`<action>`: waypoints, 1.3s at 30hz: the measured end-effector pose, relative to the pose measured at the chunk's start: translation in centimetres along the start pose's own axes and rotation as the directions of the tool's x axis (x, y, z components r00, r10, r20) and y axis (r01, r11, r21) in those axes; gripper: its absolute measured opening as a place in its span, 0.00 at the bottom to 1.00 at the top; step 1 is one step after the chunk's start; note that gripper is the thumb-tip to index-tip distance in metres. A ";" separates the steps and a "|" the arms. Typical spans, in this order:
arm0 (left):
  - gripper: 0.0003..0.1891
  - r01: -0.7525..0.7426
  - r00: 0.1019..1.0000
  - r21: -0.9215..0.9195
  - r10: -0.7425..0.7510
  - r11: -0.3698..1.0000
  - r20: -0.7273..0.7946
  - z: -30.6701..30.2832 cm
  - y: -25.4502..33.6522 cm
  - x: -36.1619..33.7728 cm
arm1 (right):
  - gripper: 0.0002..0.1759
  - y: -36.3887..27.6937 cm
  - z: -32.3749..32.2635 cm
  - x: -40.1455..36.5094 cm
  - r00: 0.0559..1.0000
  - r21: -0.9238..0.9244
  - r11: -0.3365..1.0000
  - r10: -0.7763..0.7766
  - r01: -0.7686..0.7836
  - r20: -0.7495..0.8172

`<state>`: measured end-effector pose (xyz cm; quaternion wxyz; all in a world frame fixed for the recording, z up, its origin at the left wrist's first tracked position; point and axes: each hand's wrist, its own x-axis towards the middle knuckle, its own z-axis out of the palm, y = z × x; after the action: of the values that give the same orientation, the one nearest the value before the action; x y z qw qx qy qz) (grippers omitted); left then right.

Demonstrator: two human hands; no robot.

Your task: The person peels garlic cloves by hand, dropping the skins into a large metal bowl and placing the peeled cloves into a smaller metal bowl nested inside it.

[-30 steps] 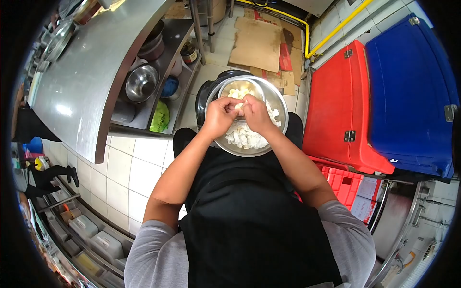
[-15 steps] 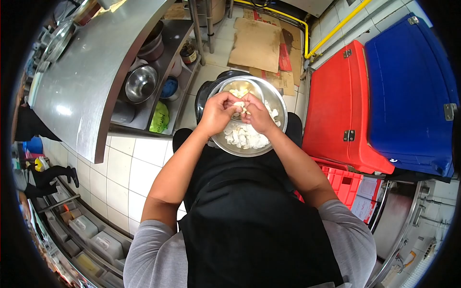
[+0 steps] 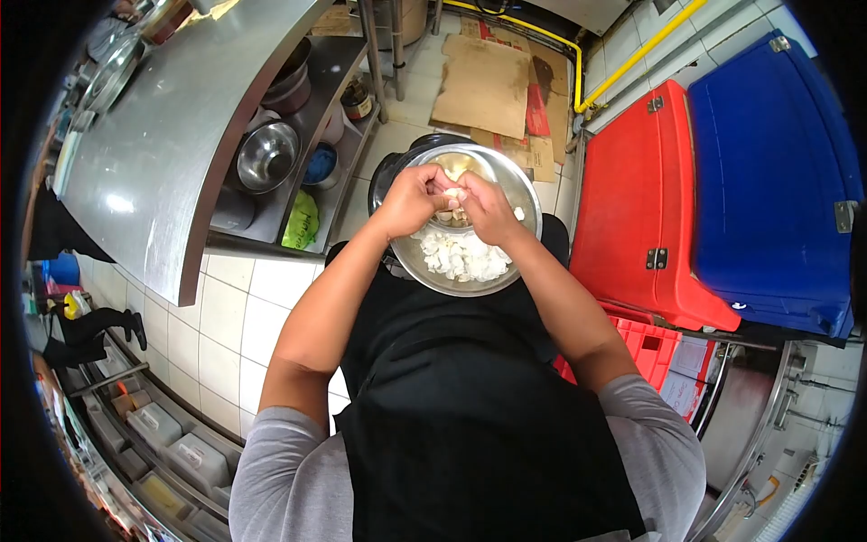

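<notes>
Head view shows me the left hand (image 3: 408, 203) and right hand (image 3: 489, 215) together, fingertips clamped on a pale garlic clove (image 3: 452, 193) above a small metal bowl (image 3: 489, 163), which sits inside a large steel bowl (image 3: 526, 191). White papery skins (image 3: 465, 259) lie on its near side. I'd favour a light pinch, low over the bowls, so scraps drop inside. What bears the large bowl, I can't tell. Ahead, cardboard (image 3: 483, 86) covers floor tiles (image 3: 221, 321); a steel counter (image 3: 163, 154) stands left, red (image 3: 623, 208) and blue (image 3: 768, 181) lidded bins right.
</notes>
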<state>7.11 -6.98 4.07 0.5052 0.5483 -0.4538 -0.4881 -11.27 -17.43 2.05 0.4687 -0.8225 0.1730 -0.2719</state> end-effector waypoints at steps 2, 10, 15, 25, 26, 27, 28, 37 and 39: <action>0.08 -0.004 1.000 -0.041 0.003 0.999 -0.019 0.2 -1.5 0.5 | 0.08 0.5 0.4 0.1 1.000 -0.027 1.000 -0.012 0.011 -0.027; 0.08 0.046 0.992 -0.121 -0.060 0.992 -0.111 0.3 -4.0 0.8 | 0.12 2.4 2.6 1.2 0.989 -0.051 0.994 0.090 -0.096 -0.117; 0.09 0.016 0.982 -0.095 -0.033 0.995 -0.184 -0.6 -4.6 0.9 | 0.13 3.0 3.5 2.1 0.961 -0.027 0.969 0.238 -0.244 -0.144; 0.06 0.300 0.905 -0.553 -0.416 0.778 -0.094 0.3 -0.8 1.2 | 0.11 2.5 4.6 1.6 0.881 0.000 0.938 0.326 -0.346 -0.342; 0.06 0.305 0.895 -0.621 -0.439 0.723 -0.072 0.6 -0.5 1.1 | 0.09 2.3 4.8 1.7 0.887 -0.039 0.972 0.193 -0.231 -0.420; 0.06 0.305 0.896 -0.620 -0.439 0.723 -0.071 0.8 -0.8 1.3 | 0.08 2.3 5.1 1.6 0.871 -0.088 0.990 0.057 -0.114 -0.487; 0.05 0.279 0.901 -0.676 -0.429 0.682 -0.061 0.9 -1.5 1.6 | 0.08 2.2 5.2 1.6 0.872 -0.088 0.990 0.057 -0.114 -0.487; 0.09 0.165 0.943 -0.103 -0.188 0.981 -0.273 1.0 -0.8 0.8 | 0.07 -0.3 1.7 0.6 0.975 0.094 0.993 0.085 -0.067 -0.205; 0.09 0.091 0.959 0.244 -0.018 0.965 -0.283 1.2 -0.2 0.4 | 0.09 -0.8 0.6 0.7 0.994 -0.140 0.989 0.019 -0.034 -0.109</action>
<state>5.95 -7.50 3.78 0.4757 0.6842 -0.4216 -0.3575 -10.33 -17.00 2.74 0.4026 -0.8356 0.2278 -0.2962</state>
